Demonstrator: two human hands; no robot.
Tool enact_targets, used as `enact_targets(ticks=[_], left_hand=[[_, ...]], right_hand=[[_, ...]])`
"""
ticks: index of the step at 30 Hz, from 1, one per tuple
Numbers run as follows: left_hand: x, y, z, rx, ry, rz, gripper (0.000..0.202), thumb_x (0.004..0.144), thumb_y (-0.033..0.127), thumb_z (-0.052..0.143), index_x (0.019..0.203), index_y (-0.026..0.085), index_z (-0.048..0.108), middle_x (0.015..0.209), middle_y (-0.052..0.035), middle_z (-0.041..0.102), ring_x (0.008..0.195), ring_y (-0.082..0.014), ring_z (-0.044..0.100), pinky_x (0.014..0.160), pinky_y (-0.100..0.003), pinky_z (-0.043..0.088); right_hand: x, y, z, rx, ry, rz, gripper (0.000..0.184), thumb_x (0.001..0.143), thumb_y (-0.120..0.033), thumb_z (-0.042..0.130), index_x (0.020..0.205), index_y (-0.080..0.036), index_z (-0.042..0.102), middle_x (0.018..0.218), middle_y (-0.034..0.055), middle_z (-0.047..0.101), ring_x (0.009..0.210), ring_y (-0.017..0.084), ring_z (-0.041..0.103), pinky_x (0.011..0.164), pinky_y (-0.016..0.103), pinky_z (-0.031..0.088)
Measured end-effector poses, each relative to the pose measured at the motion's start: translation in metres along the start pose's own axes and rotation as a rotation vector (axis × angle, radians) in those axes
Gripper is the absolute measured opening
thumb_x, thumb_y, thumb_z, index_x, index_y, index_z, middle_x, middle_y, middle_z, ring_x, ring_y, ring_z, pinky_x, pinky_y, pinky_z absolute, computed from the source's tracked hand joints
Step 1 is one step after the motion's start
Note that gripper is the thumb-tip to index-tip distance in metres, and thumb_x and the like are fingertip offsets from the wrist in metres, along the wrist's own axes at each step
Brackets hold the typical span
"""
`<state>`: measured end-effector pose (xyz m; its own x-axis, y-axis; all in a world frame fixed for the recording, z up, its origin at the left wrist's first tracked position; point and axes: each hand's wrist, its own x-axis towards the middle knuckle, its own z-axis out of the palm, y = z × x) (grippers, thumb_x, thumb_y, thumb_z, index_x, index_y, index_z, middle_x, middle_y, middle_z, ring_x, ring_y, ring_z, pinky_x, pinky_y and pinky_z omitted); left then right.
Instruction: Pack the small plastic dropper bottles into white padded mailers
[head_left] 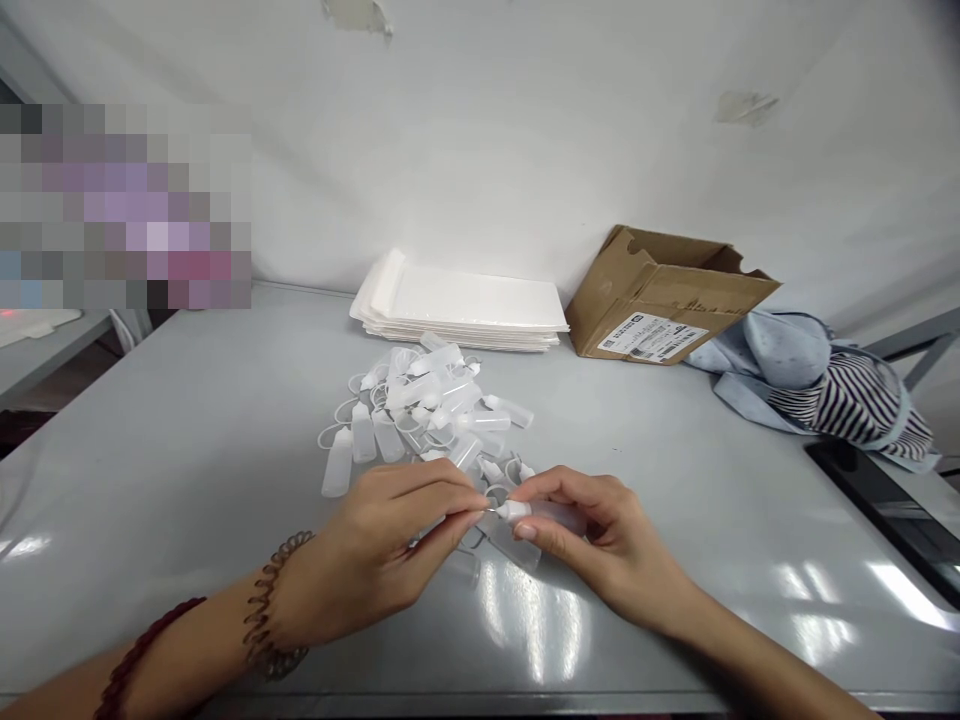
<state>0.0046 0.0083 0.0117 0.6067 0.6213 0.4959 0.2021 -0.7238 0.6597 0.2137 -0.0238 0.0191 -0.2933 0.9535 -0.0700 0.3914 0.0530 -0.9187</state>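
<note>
My right hand (592, 540) grips a small translucent plastic bottle (551, 516) lying sideways, its white tip pointing left. My left hand (390, 545) pinches at that tip, on what looks like the bottle's small cap or its loop; the piece itself is too small to make out. Both hands hover just above the grey table (187, 450). Right behind them lies a pile of several more small translucent bottles (424, 410) with caps on thin loops.
A stack of white padded envelopes (461, 305) lies by the wall. A tipped cardboard box (660, 295) with a label sits to its right. Light blue and striped cloth (825, 385) is bunched at the right edge. A dark flat object (892, 510) lies at far right.
</note>
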Motion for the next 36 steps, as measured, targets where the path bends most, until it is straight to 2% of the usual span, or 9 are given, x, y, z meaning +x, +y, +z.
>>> enact_targets(ticks=[7, 14, 18, 22, 25, 27, 29, 31, 36], left_hand=[[0.001, -0.001, -0.001, 0.018, -0.024, 0.037, 0.014, 0.085, 0.003, 0.054, 0.091, 0.012, 0.063, 0.078, -0.0045, 0.065, 0.071, -0.0106, 0.06, 0.063, -0.02, 0.049], [-0.003, -0.005, 0.003, 0.044, 0.001, 0.051, 0.012, 0.084, 0.004, 0.056, 0.09, 0.013, 0.062, 0.08, -0.0044, 0.066, 0.072, -0.0114, 0.061, 0.065, -0.021, 0.05], [-0.004, -0.005, 0.005, 0.076, 0.001, 0.092, 0.014, 0.085, 0.005, 0.055, 0.094, 0.014, 0.062, 0.082, -0.004, 0.067, 0.074, -0.0117, 0.062, 0.066, -0.021, 0.051], [0.0, -0.013, -0.003, 0.15, -0.02, 0.11, 0.016, 0.088, 0.012, 0.054, 0.102, 0.016, 0.06, 0.09, -0.0049, 0.067, 0.081, -0.0132, 0.063, 0.072, -0.023, 0.053], [0.007, -0.034, -0.014, 0.38, 0.127, 0.077, 0.028, 0.087, 0.024, 0.057, 0.113, 0.015, 0.055, 0.114, -0.0117, 0.06, 0.107, -0.0224, 0.056, 0.089, -0.037, 0.049], [0.01, -0.05, -0.02, 0.537, 0.16, -0.076, 0.04, 0.089, 0.034, 0.054, 0.124, 0.016, 0.049, 0.129, -0.0145, 0.05, 0.122, -0.0287, 0.044, 0.097, -0.047, 0.041], [0.011, -0.061, -0.023, 0.582, 0.068, -0.207, 0.05, 0.091, 0.043, 0.046, 0.132, 0.013, 0.042, 0.136, -0.0167, 0.043, 0.128, -0.0322, 0.035, 0.102, -0.053, 0.034], [0.012, -0.065, -0.022, 0.551, -0.058, -0.251, 0.055, 0.093, 0.047, 0.039, 0.135, 0.01, 0.038, 0.138, -0.0178, 0.04, 0.13, -0.0321, 0.032, 0.104, -0.053, 0.03], [0.012, -0.053, -0.004, 0.528, -0.214, -0.171, 0.064, 0.093, 0.051, 0.037, 0.136, 0.004, 0.035, 0.139, -0.0206, 0.04, 0.132, -0.0301, 0.032, 0.107, -0.049, 0.031]], right_hand=[[-0.001, 0.004, 0.003, 0.016, -0.004, -0.009, 0.019, 0.083, -0.037, 0.061, 0.087, -0.019, 0.065, 0.06, -0.0028, 0.054, 0.052, 0.008, 0.041, 0.044, 0.019, 0.032], [-0.001, 0.004, 0.005, 0.014, -0.003, -0.034, 0.019, 0.084, -0.036, 0.06, 0.088, -0.018, 0.065, 0.058, -0.0044, 0.051, 0.05, 0.007, 0.039, 0.043, 0.017, 0.034], [-0.001, 0.005, 0.003, -0.041, -0.026, -0.069, 0.019, 0.085, -0.036, 0.058, 0.09, -0.018, 0.064, 0.066, -0.0019, 0.059, 0.054, 0.008, 0.047, 0.046, 0.018, 0.04], [0.001, 0.012, 0.003, -0.195, 0.034, -0.225, 0.017, 0.088, -0.03, 0.055, 0.099, -0.018, 0.06, 0.076, 0.0011, 0.064, 0.061, 0.01, 0.054, 0.052, 0.02, 0.046], [0.006, 0.024, 0.005, -0.423, 0.158, -0.426, 0.017, 0.091, -0.023, 0.049, 0.107, -0.017, 0.054, 0.082, 0.004, 0.062, 0.063, 0.012, 0.056, 0.055, 0.023, 0.048], [0.011, 0.032, 0.006, -0.548, 0.227, -0.515, 0.018, 0.092, -0.019, 0.044, 0.109, -0.017, 0.051, 0.086, 0.0065, 0.061, 0.07, 0.014, 0.057, 0.061, 0.027, 0.05], [0.015, 0.039, 0.006, -0.619, 0.274, -0.515, 0.022, 0.093, -0.015, 0.039, 0.113, -0.016, 0.048, 0.093, 0.0104, 0.06, 0.081, 0.018, 0.058, 0.067, 0.032, 0.052], [0.017, 0.043, 0.006, -0.677, 0.31, -0.438, 0.028, 0.092, -0.012, 0.034, 0.118, -0.014, 0.045, 0.1, 0.014, 0.057, 0.091, 0.022, 0.055, 0.073, 0.036, 0.052], [0.019, 0.049, 0.006, -0.752, 0.31, -0.241, 0.035, 0.091, -0.01, 0.03, 0.125, -0.013, 0.04, 0.115, 0.017, 0.048, 0.105, 0.026, 0.047, 0.084, 0.045, 0.049]])
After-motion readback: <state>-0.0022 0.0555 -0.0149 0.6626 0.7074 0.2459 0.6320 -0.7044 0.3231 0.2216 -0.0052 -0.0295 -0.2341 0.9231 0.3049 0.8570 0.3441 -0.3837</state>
